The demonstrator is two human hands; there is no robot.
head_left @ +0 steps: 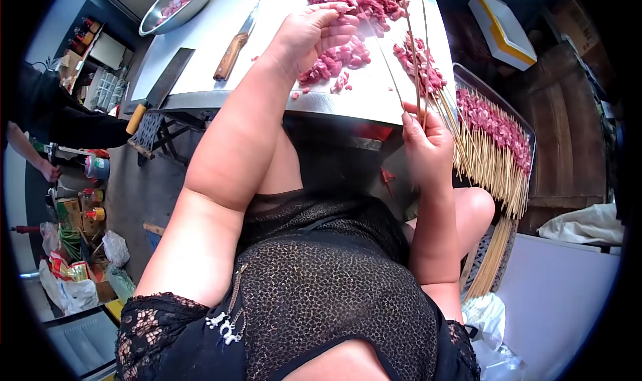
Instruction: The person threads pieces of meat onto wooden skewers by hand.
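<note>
My left hand (321,30) is over the table beside the pink meat pieces (344,56), its fingers loosely curved and apart, with nothing clearly held. Thin skewers (412,60) stand up from my right hand (428,140), pinched between thumb and fingers near the table's front edge. A larger heap of red meat (364,0) lies beyond my left hand. Near the table's right edge rest meat-loaded skewers (421,63). Further right, a metal tray (532,143) holds many skewers threaded with meat (491,127).
On the white table (207,53) lie a cleaver (167,76), a wooden-handled knife (234,53) and a metal bowl of meat (175,21). Bare sticks (491,260) are below the tray. A white foam box (501,33) stands right. Another person's hand (49,170) shows far left.
</note>
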